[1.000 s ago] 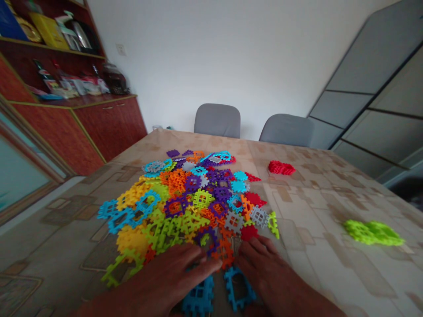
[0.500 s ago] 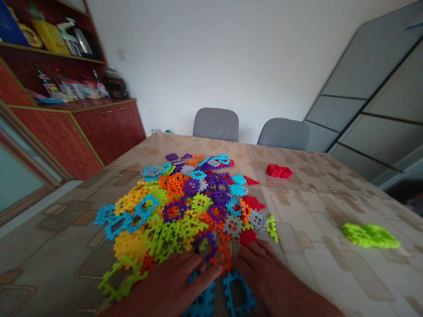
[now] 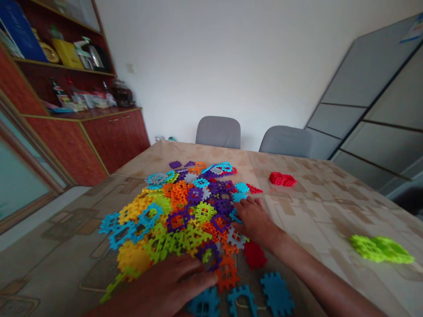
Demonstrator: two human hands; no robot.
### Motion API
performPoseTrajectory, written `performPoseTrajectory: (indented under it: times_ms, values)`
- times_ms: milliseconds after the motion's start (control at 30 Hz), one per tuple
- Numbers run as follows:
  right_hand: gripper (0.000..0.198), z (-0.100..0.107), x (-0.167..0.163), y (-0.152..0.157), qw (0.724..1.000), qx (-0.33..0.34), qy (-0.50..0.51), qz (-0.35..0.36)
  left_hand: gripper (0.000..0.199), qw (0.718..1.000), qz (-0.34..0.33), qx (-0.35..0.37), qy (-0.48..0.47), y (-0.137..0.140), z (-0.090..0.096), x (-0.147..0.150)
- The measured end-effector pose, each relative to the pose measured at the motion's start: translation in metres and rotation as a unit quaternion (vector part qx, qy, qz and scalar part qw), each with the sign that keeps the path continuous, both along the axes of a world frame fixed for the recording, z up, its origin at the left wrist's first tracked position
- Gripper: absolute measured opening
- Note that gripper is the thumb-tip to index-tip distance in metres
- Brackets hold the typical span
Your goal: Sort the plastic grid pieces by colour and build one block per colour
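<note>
Two grey chairs (image 3: 218, 131) stand behind one patterned table (image 3: 317, 202); from the left come one mixed pile of plates (image 3: 180, 192), the left hand (image 3: 180, 278) at its near edge, three blue plates (image 3: 276, 294), the right hand (image 3: 254, 221) at the pile's right side, both grips impossible to tell, one red stack (image 3: 282, 179), one lime stack (image 3: 381, 249)

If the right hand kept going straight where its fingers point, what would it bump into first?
The right hand would probably bump the light blue piece just past its fingertips. They look very close, but I can't tell whether they already touch it.
</note>
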State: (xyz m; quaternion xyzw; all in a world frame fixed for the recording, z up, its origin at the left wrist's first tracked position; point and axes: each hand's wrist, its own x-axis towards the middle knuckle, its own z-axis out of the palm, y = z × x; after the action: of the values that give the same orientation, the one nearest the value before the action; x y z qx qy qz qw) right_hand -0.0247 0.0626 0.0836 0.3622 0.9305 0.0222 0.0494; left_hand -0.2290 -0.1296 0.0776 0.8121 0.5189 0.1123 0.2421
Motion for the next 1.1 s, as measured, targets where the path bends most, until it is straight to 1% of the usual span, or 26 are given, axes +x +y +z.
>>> performPoseTrajectory:
  times_ms: [67, 133, 167, 233, 300, 367, 433, 500, 633, 767, 833, 867, 900, 933, 967, 1000, 1067, 1100]
  values:
    - [0.027, -0.001, -0.006, 0.005, 1.000, 0.008, -0.007, 0.001, 0.055, 0.997, 0.059, 0.041, 0.001, 0.007, 0.003, -0.020]
    - [0.022, -0.003, -0.009, 0.006, 1.000, 0.014, -0.015, 0.006, 0.046, 0.987, 0.136, 0.090, 0.005, 0.015, 0.006, -0.044]
    - [0.020, -0.004, -0.009, 0.007, 1.000, 0.015, -0.019, 0.010, 0.042, 0.978, 0.176, 0.114, 0.009, 0.019, 0.006, -0.057]
    - [0.018, -0.006, -0.009, 0.006, 0.999, 0.017, -0.027, 0.016, 0.038, 0.950, 0.261, 0.168, 0.026, 0.025, 0.003, -0.081]
    - [0.024, -0.008, -0.009, 0.005, 0.999, 0.016, -0.034, 0.017, 0.040, 0.928, 0.312, 0.199, 0.047, 0.029, -0.006, -0.098]
    - [0.027, -0.008, -0.009, 0.004, 0.999, 0.010, -0.037, 0.018, 0.045, 0.920, 0.330, 0.201, 0.066, 0.030, -0.018, -0.108]
    - [0.021, -0.007, -0.009, 0.003, 0.999, 0.002, -0.037, 0.021, 0.045, 0.916, 0.339, 0.197, 0.082, 0.031, -0.029, -0.111]
    - [0.021, -0.005, -0.009, 0.002, 0.999, -0.006, -0.035, 0.021, 0.044, 0.916, 0.338, 0.197, 0.088, 0.033, -0.035, -0.111]
    - [0.024, -0.003, -0.009, 0.002, 0.999, -0.022, -0.028, 0.015, 0.049, 0.924, 0.317, 0.205, 0.061, 0.038, -0.035, -0.107]
    - [0.030, -0.001, -0.004, 0.003, 1.000, -0.023, 0.007, 0.008, 0.051, 0.914, 0.342, 0.215, 0.028, 0.036, -0.031, -0.102]
    - [0.033, 0.001, 0.002, 0.003, 0.998, -0.023, 0.054, 0.010, 0.052, 0.916, 0.336, 0.216, 0.017, 0.034, -0.029, -0.100]
    - [0.034, 0.002, 0.006, 0.001, 0.994, -0.031, 0.104, 0.016, 0.051, 0.918, 0.332, 0.217, 0.013, 0.032, -0.028, -0.099]
    - [0.034, 0.003, 0.010, -0.002, 0.984, -0.048, 0.171, 0.023, 0.049, 0.919, 0.328, 0.218, 0.012, 0.031, -0.027, -0.099]
    - [0.033, 0.003, 0.016, -0.007, 0.965, -0.081, 0.247, 0.030, 0.046, 0.919, 0.327, 0.220, 0.014, 0.030, -0.025, -0.098]
    - [0.031, 0.003, 0.021, -0.014, 0.937, -0.128, 0.323, 0.036, 0.045, 0.919, 0.326, 0.222, 0.016, 0.029, -0.024, -0.097]
    - [0.029, 0.003, 0.026, -0.022, 0.903, -0.185, 0.386, 0.037, 0.043, 0.919, 0.325, 0.224, 0.018, 0.028, -0.023, -0.096]
    - [0.026, 0.000, 0.038, -0.042, 0.842, -0.303, 0.446, 0.023, 0.041, 0.920, 0.321, 0.225, 0.016, 0.027, -0.021, -0.094]
    - [0.024, -0.002, 0.043, -0.052, 0.821, -0.348, 0.452, 0.010, 0.039, 0.921, 0.318, 0.226, 0.014, 0.026, -0.021, -0.092]
